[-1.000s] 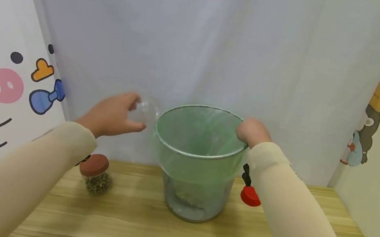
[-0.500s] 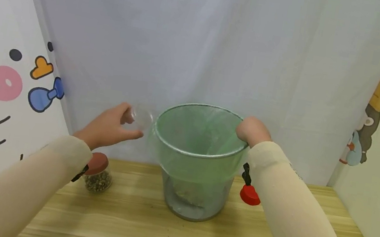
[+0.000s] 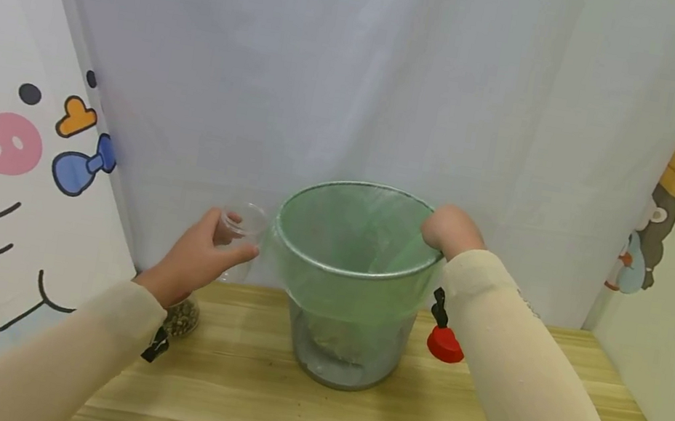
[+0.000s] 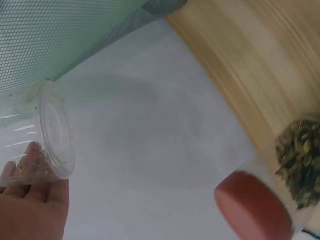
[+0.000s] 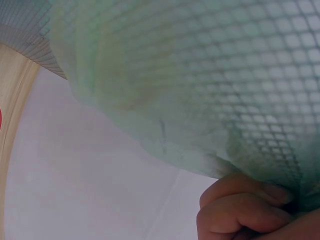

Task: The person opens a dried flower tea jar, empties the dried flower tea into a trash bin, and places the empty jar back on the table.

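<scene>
In the head view my left hand (image 3: 197, 258) holds a clear plastic jar (image 3: 245, 222) with its round mouth facing up. The jar stands off the left side of the wastebasket (image 3: 345, 372), above the back of the table. Small specks cling to its wall in the left wrist view, where fingers (image 4: 32, 160) show through it. A thin green bag (image 3: 337, 299) lines the mesh wastebasket and folds over its rim. At the right side of that rim, my right hand (image 3: 453, 232) grips the edge with curled fingers; the right wrist view shows them (image 5: 242, 210) against bag and mesh.
A jar of dried bits (image 3: 182, 318) stands behind my left wrist; its reddish lid (image 4: 255, 205) shows in the left wrist view. Right of the wastebasket lies a red item with a black end (image 3: 445, 345). A white curtain (image 3: 345, 79) hangs behind the wooden table (image 3: 254, 403).
My left hand has come down with the clear jar, whose mouth now faces up. The forearm now covers most of the lidded jar. The right hand stays on the rim.
</scene>
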Demonstrator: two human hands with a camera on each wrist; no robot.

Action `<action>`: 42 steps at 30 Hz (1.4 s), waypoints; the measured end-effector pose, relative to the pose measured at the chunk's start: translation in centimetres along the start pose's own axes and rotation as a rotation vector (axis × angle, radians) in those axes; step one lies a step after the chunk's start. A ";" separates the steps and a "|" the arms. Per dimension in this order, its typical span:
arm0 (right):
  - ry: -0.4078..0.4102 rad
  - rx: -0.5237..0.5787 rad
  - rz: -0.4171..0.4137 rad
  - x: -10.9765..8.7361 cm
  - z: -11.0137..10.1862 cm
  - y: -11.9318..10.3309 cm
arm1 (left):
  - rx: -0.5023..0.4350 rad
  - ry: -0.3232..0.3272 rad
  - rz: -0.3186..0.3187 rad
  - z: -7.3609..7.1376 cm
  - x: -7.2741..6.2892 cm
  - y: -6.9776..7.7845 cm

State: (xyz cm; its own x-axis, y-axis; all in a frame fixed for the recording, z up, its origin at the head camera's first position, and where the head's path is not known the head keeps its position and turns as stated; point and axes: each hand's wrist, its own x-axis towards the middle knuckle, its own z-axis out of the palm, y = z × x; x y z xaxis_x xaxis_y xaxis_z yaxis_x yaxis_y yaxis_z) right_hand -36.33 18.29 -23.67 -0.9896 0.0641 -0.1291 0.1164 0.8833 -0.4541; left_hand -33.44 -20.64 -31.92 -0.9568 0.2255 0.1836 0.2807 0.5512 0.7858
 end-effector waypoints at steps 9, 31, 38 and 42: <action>-0.009 0.002 -0.001 -0.2 -0.1 0.0 | -0.113 0.049 -0.048 1.7 -0.9 -2.7; 0.012 0.007 -0.006 -0.5 -0.1 -0.1 | -0.146 0.008 -0.246 7.1 -0.2 -9.6; 0.004 -0.002 -0.003 -0.5 0.1 -0.3 | -0.139 0.001 -0.289 8.8 0.0 -10.5; 0.010 -0.004 -0.004 -0.4 0.1 -0.1 | -0.141 0.001 -0.284 9.5 0.1 -10.1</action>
State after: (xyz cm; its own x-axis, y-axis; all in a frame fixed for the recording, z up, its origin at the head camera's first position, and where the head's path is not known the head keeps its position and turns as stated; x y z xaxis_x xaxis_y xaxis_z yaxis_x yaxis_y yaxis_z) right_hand -35.91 18.10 -23.60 -0.9908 0.0647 -0.1187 0.1118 0.8857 -0.4507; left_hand -35.71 -18.55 -45.49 -0.9955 0.0774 -0.0547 -0.0114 0.4752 0.8798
